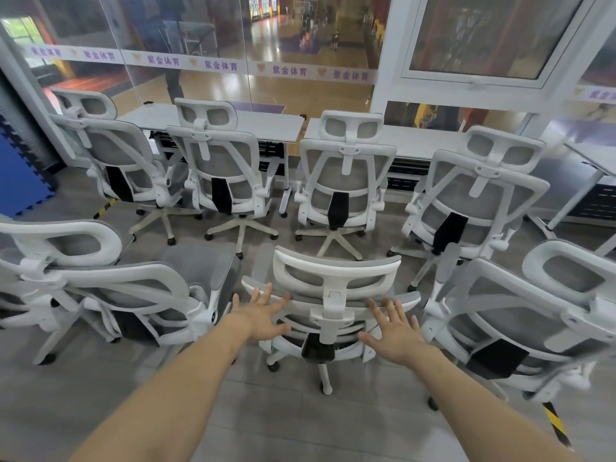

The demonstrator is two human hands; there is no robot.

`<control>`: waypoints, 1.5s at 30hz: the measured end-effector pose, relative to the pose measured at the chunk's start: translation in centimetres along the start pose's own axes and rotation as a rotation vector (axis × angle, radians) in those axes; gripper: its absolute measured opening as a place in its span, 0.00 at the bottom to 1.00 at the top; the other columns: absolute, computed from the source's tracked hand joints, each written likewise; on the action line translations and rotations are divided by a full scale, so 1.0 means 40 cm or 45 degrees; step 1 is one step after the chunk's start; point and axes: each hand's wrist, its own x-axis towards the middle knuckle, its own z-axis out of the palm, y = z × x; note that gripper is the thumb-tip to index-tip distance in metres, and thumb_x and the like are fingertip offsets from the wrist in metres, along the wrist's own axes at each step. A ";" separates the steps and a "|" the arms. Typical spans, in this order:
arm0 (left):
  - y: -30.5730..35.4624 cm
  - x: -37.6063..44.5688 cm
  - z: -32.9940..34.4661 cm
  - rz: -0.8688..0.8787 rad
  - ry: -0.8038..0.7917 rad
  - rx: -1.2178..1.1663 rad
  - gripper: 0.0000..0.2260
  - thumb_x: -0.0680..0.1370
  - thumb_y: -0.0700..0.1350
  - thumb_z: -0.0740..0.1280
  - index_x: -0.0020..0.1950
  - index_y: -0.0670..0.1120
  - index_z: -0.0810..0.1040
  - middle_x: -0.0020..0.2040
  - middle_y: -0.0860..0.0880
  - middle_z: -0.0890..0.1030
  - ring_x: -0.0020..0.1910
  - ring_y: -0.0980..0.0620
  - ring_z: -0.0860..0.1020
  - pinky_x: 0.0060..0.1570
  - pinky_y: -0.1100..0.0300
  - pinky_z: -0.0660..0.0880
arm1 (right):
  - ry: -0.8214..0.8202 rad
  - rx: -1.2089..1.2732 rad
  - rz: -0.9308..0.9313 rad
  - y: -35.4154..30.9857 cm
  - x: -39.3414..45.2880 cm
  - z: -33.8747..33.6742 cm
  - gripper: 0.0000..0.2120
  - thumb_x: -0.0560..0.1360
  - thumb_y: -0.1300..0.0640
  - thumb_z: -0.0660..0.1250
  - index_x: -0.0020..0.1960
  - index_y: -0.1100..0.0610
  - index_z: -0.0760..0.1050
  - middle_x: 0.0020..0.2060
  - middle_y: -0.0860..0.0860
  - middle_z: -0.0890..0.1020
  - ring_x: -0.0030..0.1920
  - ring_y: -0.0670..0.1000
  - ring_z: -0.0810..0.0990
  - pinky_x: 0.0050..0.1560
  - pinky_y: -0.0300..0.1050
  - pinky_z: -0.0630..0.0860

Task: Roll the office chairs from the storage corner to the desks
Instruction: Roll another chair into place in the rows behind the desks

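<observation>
Left hand: your left hand [263,315] is spread flat, fingers straight, at the left end of the backrest's top edge; whether it touches is hard to tell.
Right hand: your right hand [395,331] is likewise spread and grasping nothing, at the right end of that edge.
Why there: one hand on either side of the headrest stem looks like a set-up for a straight, even push.
Chair: the chair [328,315] sits directly between and ahead of your hands, its back toward you.
Look: white plastic frame, grey mesh, black lumbar piece, wheeled star base.
Beyond your hands: four matching chairs [230,175] already line the desks [266,126].
Beside your hands: another chair [110,295] stands left, another chair [533,315] right.
</observation>
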 end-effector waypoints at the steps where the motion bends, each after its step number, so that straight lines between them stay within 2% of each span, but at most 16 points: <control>1: 0.002 0.002 0.001 0.000 -0.003 -0.013 0.37 0.80 0.71 0.55 0.81 0.69 0.37 0.83 0.49 0.31 0.83 0.41 0.36 0.76 0.28 0.38 | 0.016 0.000 0.004 0.000 0.000 0.004 0.42 0.78 0.25 0.51 0.82 0.37 0.33 0.83 0.51 0.35 0.81 0.54 0.29 0.80 0.66 0.39; 11: 0.001 0.001 0.037 0.042 0.026 -0.173 0.35 0.79 0.71 0.57 0.81 0.71 0.41 0.83 0.52 0.30 0.82 0.43 0.32 0.76 0.28 0.38 | 0.148 0.080 0.031 -0.001 -0.046 0.047 0.39 0.79 0.26 0.51 0.83 0.37 0.38 0.84 0.53 0.41 0.82 0.55 0.32 0.82 0.64 0.42; 18: -0.005 -0.011 0.051 0.045 0.036 -0.202 0.35 0.79 0.72 0.57 0.80 0.73 0.42 0.83 0.54 0.30 0.82 0.45 0.32 0.75 0.27 0.38 | 0.123 0.048 0.031 -0.010 -0.078 0.057 0.41 0.78 0.25 0.50 0.84 0.38 0.37 0.84 0.55 0.42 0.83 0.58 0.34 0.81 0.63 0.44; 24: 0.016 -0.026 0.063 0.018 0.056 -0.209 0.35 0.78 0.72 0.56 0.80 0.73 0.41 0.83 0.53 0.31 0.83 0.44 0.33 0.76 0.28 0.38 | 0.074 0.019 0.001 0.009 -0.082 0.047 0.41 0.79 0.26 0.51 0.83 0.38 0.35 0.84 0.54 0.39 0.82 0.57 0.32 0.81 0.65 0.41; 30: 0.041 -0.037 0.057 0.019 0.043 -0.192 0.36 0.79 0.71 0.57 0.81 0.71 0.41 0.83 0.51 0.31 0.83 0.44 0.34 0.76 0.29 0.37 | 0.068 0.003 -0.007 0.028 -0.081 0.031 0.41 0.80 0.27 0.51 0.84 0.39 0.36 0.84 0.54 0.39 0.83 0.58 0.33 0.82 0.65 0.43; 45: 0.061 -0.051 0.059 -0.006 0.060 -0.159 0.35 0.80 0.71 0.55 0.81 0.71 0.39 0.83 0.52 0.30 0.82 0.44 0.33 0.76 0.28 0.37 | 0.031 0.000 -0.018 0.052 -0.064 0.037 0.41 0.80 0.27 0.51 0.82 0.38 0.33 0.83 0.52 0.34 0.81 0.56 0.29 0.81 0.66 0.39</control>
